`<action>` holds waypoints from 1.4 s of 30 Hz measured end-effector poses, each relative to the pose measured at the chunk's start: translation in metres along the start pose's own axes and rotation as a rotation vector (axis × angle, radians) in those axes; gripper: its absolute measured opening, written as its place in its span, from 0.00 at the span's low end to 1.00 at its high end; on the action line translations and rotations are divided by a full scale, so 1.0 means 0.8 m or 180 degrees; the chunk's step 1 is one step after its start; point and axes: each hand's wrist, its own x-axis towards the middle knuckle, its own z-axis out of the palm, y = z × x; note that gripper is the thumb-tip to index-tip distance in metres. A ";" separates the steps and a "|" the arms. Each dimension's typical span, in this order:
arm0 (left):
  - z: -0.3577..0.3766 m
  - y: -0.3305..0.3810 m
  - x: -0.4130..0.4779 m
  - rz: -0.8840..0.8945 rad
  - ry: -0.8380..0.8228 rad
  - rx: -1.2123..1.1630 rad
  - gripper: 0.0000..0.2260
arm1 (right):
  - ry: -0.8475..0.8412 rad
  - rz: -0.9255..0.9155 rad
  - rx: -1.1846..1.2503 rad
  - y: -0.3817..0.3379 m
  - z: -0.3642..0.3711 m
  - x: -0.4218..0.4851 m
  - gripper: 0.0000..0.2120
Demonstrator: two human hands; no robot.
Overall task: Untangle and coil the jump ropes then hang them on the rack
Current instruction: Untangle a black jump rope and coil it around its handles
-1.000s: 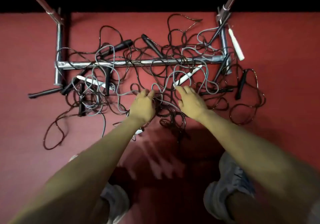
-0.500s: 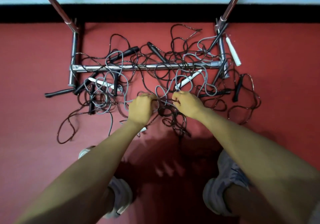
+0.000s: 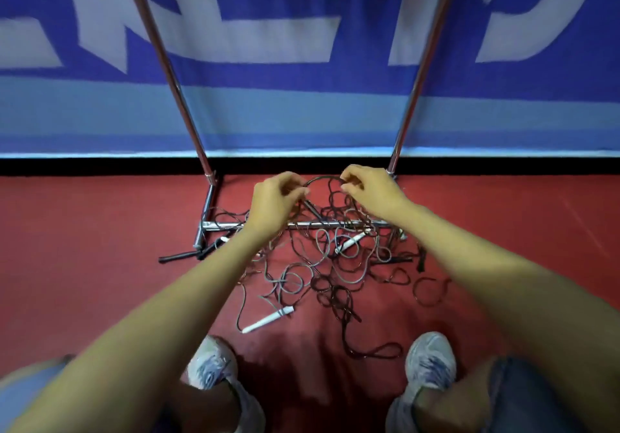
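A tangle of dark and grey jump ropes (image 3: pixel 328 265) lies on the red floor across the base of a chrome rack (image 3: pixel 214 224). My left hand (image 3: pixel 275 202) and my right hand (image 3: pixel 372 189) are raised above the pile, each pinching a dark rope (image 3: pixel 322 179) that arches between them, with strands trailing down into the tangle. A white handle (image 3: pixel 268 321) lies near my feet and another white handle (image 3: pixel 350 242) sits in the pile. A black handle (image 3: pixel 177 256) lies at the left by the rack's foot.
The rack's two chrome uprights (image 3: pixel 167 63) (image 3: pixel 422 63) rise against a blue and white banner (image 3: pixel 302 46). My two grey shoes (image 3: pixel 211 364) (image 3: pixel 431 360) stand just before the pile. A loose rope loop (image 3: pixel 375 352) lies between the shoes.
Both hands closed on a dark rope in the pile and lifted it up off the floor. My head tilted up, bringing the banner and uprights into view.
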 end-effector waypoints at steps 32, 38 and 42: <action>-0.035 0.045 0.023 -0.0511 -0.0347 -0.1705 0.07 | -0.0781 0.0574 0.1983 -0.072 -0.011 0.006 0.07; -0.011 0.019 0.000 -0.0427 -0.1710 -0.0776 0.12 | -0.0110 0.0456 0.2470 -0.069 -0.036 0.016 0.08; -0.014 0.022 0.003 -0.0309 -0.1921 -0.0488 0.14 | 0.0217 0.0490 0.3058 -0.067 -0.049 0.017 0.08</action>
